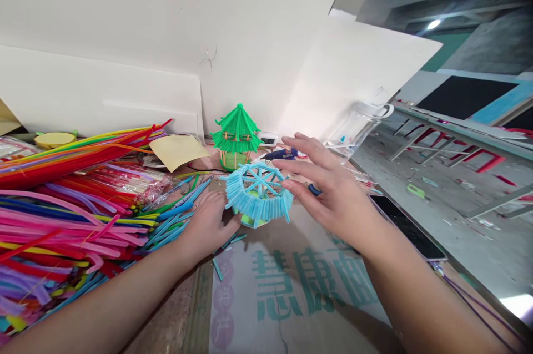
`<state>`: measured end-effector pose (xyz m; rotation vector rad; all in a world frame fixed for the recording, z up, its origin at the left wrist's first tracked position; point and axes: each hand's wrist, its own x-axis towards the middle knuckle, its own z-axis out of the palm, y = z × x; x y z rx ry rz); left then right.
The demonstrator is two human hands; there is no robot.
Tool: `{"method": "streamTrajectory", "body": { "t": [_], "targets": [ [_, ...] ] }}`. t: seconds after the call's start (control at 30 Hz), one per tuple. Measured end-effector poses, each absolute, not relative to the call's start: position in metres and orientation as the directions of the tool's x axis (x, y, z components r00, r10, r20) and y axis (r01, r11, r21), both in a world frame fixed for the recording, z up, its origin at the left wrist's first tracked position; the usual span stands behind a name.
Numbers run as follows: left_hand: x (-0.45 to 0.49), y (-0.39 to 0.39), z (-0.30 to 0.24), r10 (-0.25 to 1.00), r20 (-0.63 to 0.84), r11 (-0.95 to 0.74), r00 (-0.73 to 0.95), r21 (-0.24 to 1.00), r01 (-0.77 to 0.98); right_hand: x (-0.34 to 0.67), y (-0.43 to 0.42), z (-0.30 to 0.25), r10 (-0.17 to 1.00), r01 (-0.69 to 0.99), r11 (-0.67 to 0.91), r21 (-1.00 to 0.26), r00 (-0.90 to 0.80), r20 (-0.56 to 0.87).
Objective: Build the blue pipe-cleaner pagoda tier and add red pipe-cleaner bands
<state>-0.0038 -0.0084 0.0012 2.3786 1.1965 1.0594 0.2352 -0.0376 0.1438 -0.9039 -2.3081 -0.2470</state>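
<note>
A small model pavilion (pixel 260 204) with a light blue pipe-cleaner roof stands on the cardboard in the middle. Spokes cross the open top of its roof, and a green base shows below. My left hand (pixel 210 221) is at its left side, with the thumb by the base and the fingertips partly hidden behind the roof edge; it appears to steady the model. On the right, my right hand (pixel 328 187) is raised with fingers spread, its thumb tip close to the roof rim; whether it touches cannot be told. Short blue pipe-cleaner pieces (pixel 217 269) lie in front.
Behind stands a finished-looking green pavilion model (pixel 237 135). Near it lies a dark blue glue gun (pixel 281 155). Bundles of coloured pipe cleaners (pixel 75 221) fill the left side. A clear jug (pixel 358 126) and a phone (pixel 406 226) are at the right table edge.
</note>
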Motion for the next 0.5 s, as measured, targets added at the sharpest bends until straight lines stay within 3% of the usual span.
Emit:
{"method": "streamTrajectory", "body": {
  "t": [0.5],
  "targets": [
    [-0.0058,-0.0041,-0.0031,0.867,0.374,-0.494,0.329,0.560,0.666,0.2401,-0.0349,0.1441,0.533,0.644,0.763,-0.048,-0.586,0.611]
  ]
}}
